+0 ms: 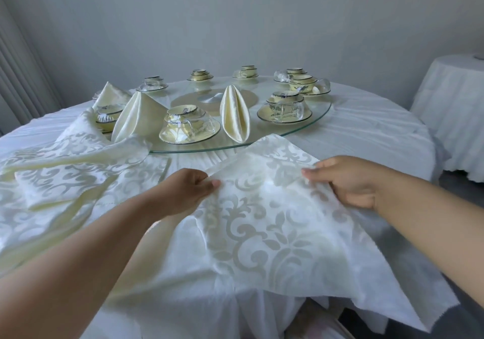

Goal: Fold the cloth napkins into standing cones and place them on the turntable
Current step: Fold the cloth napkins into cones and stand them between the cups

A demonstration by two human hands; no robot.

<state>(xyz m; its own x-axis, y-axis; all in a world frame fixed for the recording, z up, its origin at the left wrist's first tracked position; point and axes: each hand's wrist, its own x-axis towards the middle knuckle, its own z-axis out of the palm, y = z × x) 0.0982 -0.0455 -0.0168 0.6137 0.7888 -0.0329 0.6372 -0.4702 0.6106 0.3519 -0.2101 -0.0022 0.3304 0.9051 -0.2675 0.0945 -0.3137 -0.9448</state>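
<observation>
A cream damask napkin lies spread in front of me, draped over the table's near edge. My left hand pinches its left side and my right hand pinches its right side, lifting both spots slightly. On the glass turntable stand folded napkins: a tall pointed one near the front, a cone at the left, and another cone behind it.
Several loose napkins are piled on the table at my left. Stacked cups, bowls and saucers ring the turntable. The round table wears a white cloth. A second covered table stands at the right.
</observation>
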